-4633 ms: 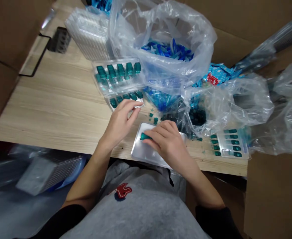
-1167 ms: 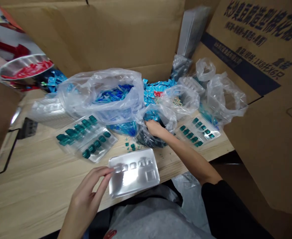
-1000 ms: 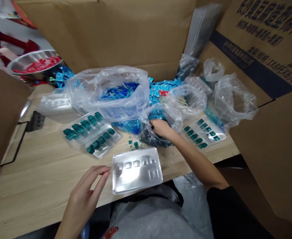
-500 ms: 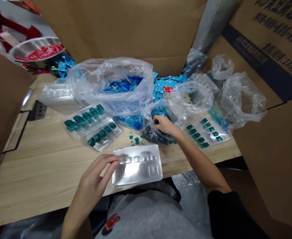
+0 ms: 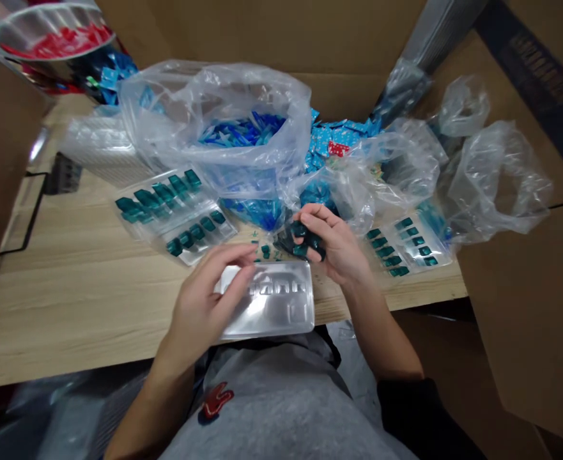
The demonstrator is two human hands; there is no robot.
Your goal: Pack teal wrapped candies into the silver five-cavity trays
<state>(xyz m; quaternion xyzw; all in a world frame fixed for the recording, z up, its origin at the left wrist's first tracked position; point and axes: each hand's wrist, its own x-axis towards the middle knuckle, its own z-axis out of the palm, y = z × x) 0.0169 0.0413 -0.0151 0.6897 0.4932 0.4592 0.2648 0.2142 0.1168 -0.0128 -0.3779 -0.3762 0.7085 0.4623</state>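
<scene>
Palm turned up, my right hand (image 5: pixel 343 249) is closed around several dark green plastic pieces (image 5: pixel 312 246). It is just in front of a clear bag (image 5: pixel 353 198) and beyond the right part of a clear plastic tray (image 5: pixel 266 313). That tray lies near the table edge and has a row of small hollows. Over its left end is my left hand (image 5: pixel 216 287), thumb and fingers apart, with nothing visible between them. A few loose green bits (image 5: pixel 265 250) lie behind the tray. Similar trays with green pieces stand at left (image 5: pixel 159 211) and right (image 5: pixel 401 246).
A large clear bag (image 5: pixel 166 121) of blue pieces stands at the back, beside stacked clear trays (image 5: pixel 103 140). Light blue packets (image 5: pixel 343 134) are heaped behind. A metal bowl (image 5: pixel 3 38) holds red pieces. Cardboard boxes (image 5: pixel 525 306) enclose the table.
My right hand has come out of the clear bag toward me, turned upward, with green pieces in it. My left hand has shifted right and opened, its fingers farther apart. The view has tilted down.
</scene>
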